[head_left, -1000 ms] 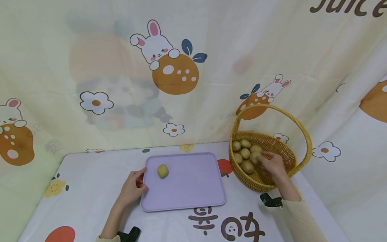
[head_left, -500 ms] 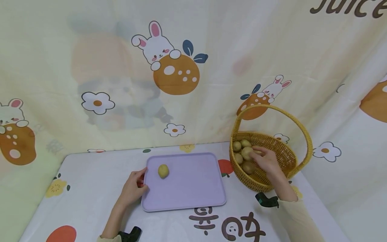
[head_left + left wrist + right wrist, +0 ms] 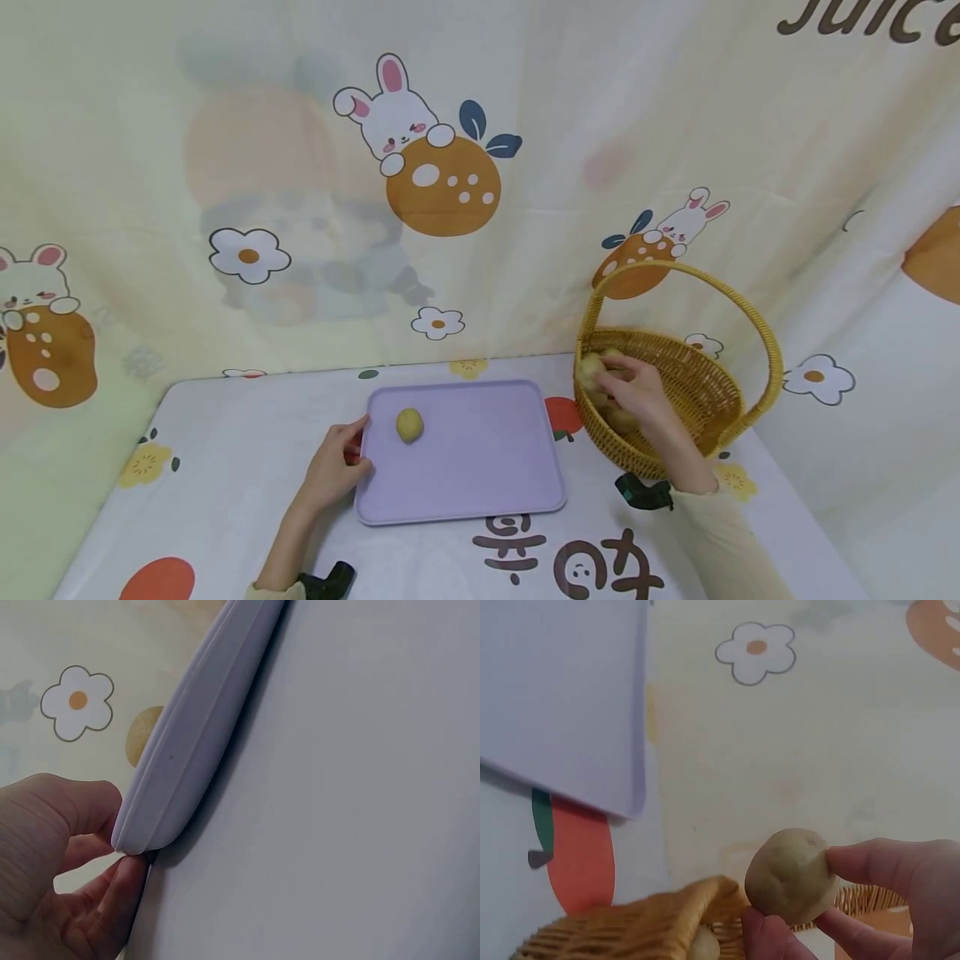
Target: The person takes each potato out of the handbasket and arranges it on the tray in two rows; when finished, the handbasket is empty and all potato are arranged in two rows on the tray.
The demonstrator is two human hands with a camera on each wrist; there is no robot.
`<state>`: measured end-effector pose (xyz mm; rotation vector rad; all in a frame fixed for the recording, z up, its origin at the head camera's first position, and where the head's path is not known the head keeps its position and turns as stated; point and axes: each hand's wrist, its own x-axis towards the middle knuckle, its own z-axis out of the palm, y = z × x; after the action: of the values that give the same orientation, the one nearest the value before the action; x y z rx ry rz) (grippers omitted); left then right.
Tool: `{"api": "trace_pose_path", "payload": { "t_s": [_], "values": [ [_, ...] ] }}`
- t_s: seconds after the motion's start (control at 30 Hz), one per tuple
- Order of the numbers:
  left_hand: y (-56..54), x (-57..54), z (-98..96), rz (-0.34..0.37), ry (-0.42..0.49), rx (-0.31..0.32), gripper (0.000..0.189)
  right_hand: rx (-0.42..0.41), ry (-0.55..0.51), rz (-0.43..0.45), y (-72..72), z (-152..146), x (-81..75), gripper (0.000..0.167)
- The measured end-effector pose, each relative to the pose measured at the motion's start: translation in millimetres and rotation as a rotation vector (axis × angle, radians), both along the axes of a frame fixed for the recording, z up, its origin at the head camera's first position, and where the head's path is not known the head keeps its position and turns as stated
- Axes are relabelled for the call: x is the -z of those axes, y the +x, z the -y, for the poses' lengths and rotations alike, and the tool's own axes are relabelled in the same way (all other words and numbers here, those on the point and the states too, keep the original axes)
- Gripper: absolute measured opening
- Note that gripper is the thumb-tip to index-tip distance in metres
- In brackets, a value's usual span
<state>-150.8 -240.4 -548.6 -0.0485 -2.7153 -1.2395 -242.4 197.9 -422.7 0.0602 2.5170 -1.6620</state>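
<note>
My right hand (image 3: 639,392) pinches a small round potato (image 3: 791,876) between thumb and fingers, just above the left side of a wicker basket (image 3: 693,400). More potatoes (image 3: 621,419) lie in the basket beneath it, partly hidden by the hand. My left hand (image 3: 335,465) grips the left edge of a lilac tray (image 3: 480,454); in the left wrist view, thumb and fingers (image 3: 112,900) pinch its rim. One potato (image 3: 409,426) sits on the tray towards its upper left.
The basket's tall arched handle (image 3: 750,312) rises over its opening. A white printed cloth (image 3: 247,467) covers the table, and a printed curtain (image 3: 525,275) hangs right behind it. Each wrist wears a black camera mount (image 3: 643,492).
The right hand has moved left inside the basket and lifted the pinched potato towards the near-tray rim. The left hand keeps its grip on the tray.
</note>
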Motion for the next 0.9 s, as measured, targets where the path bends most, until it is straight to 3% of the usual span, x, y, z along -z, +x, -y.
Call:
{"api": "trace_pose_path", "payload": {
  "t_s": [0.3, 0.6, 0.9],
  "values": [
    [1.7, -0.4, -1.5, -0.108, 0.014, 0.021, 0.065, -0.025, -0.028, 0.029, -2.2, 20, -0.9, 0.050],
    [1.5, -6.3, -0.9, 0.016, 0.005, 0.010, 0.065, -0.086, -0.023, -0.018, 0.6, 43, 3.1, 0.046],
    [0.4, -3.6, -0.4, 0.014, 0.021, 0.014, 0.066, -0.078, -0.012, -0.025, 1.8, 72, 17.0, 0.042]
  ]
}}
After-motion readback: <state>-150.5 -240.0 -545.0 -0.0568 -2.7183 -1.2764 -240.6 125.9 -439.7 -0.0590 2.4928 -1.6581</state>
